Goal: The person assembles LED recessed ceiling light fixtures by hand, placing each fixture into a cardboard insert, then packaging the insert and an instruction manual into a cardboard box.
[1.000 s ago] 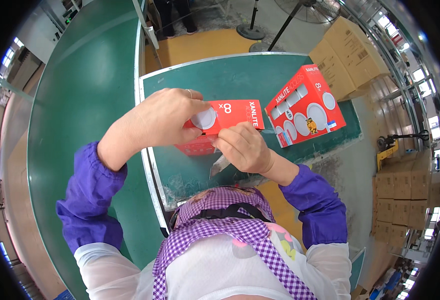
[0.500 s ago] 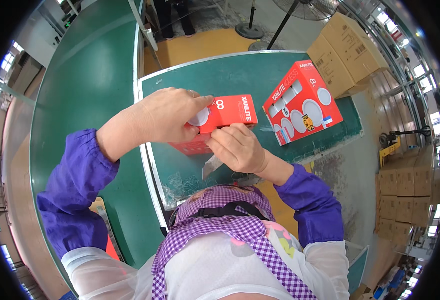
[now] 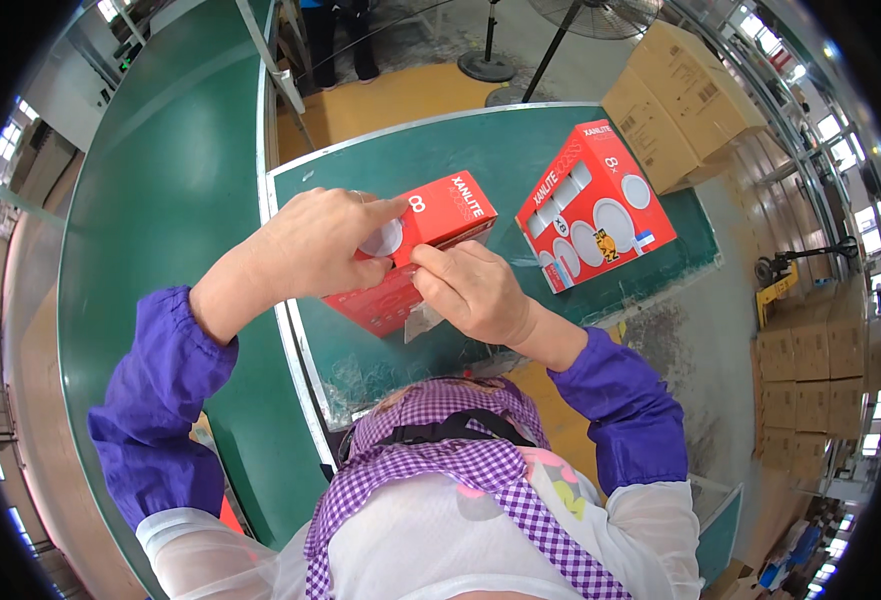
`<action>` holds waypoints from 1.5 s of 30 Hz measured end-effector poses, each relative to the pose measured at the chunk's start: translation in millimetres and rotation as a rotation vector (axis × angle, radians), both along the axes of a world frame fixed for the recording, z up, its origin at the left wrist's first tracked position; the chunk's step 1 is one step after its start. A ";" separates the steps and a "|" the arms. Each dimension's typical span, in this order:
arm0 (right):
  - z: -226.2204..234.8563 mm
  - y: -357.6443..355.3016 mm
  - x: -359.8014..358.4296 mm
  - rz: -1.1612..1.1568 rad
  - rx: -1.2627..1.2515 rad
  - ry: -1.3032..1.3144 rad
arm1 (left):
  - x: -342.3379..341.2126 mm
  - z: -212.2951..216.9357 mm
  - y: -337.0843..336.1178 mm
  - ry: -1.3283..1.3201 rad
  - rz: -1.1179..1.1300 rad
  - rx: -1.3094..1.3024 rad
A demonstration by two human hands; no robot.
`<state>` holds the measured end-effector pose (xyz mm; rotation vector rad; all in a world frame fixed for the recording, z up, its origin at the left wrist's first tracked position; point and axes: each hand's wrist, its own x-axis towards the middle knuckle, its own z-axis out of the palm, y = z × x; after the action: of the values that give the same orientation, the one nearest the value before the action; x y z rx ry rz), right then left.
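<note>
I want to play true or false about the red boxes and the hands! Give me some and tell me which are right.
1. Both hands are on one red box. True: the left hand and the right hand both hold it.
2. The second red box lies on the green table. True.
3. The second box is being held. False: no hand touches it.
4. The sleeves are yellow. False: they are purple.
5. Brown cardboard boxes stand beyond the table. True.

Your hands hold a red box (image 3: 430, 235) with white discs printed on it; a matching red box (image 3: 595, 205) lies on the green bench (image 3: 480, 150). Your sleeves (image 3: 155, 400) are purple, your apron (image 3: 460, 470) purple-and-white checked.
</note>
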<state>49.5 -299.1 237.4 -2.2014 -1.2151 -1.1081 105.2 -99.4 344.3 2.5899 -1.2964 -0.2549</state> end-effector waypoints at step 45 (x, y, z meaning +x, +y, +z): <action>-1.9 -13.2 -21.8 0.089 0.037 0.075 | -42.2 15.1 10.0 -0.210 0.111 -0.088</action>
<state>27.6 -312.3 235.5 -2.1203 -1.2370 -0.9961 63.0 -89.5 359.4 2.6583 -1.1922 0.0950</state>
